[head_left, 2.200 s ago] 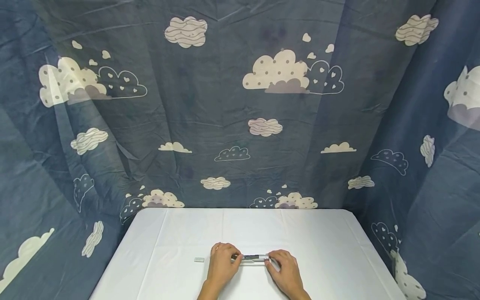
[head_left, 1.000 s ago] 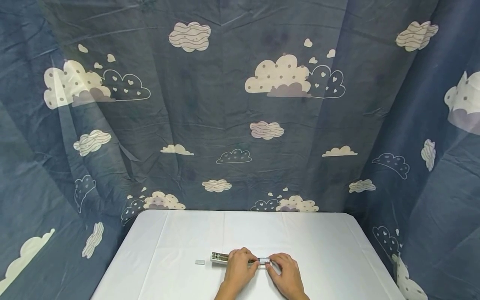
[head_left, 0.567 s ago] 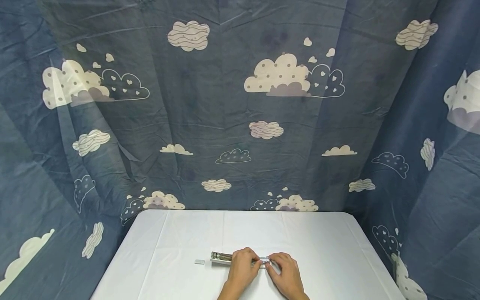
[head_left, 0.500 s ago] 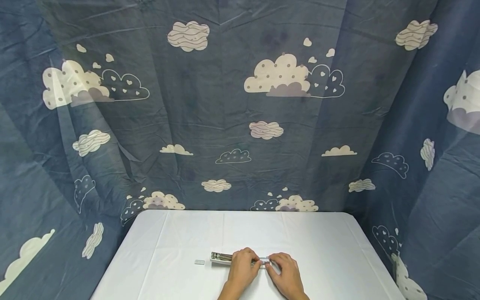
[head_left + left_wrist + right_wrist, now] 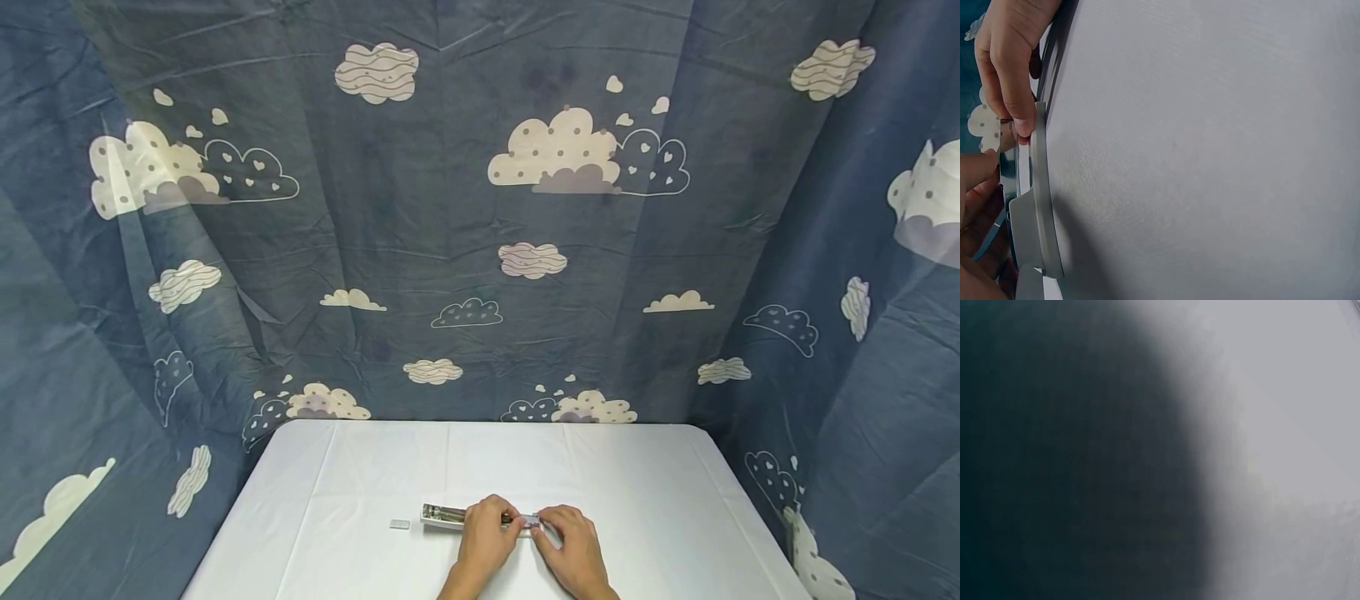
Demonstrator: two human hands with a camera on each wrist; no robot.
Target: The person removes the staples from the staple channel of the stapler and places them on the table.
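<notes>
the stapler-like tool (image 5: 442, 516) lies lengthwise on the bench (image 5: 360, 475), inner side uncovered, so fingers can reach inside. both hands pinch it, close together: the left hand (image 5: 483, 537) past its middle, the right hand (image 5: 573, 542) at its right end, probably for steadiness. the small grey bar (image 5: 399, 524) lies apart, hindering nothing.

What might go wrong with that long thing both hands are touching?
Two things, maybe. The left grip and right grip work close together on what looks like a stapler, so skin might get pinched if a part slips. Also, the small gray piece lies by itself on the white table, so a leftward sweep could knock it away.
</notes>
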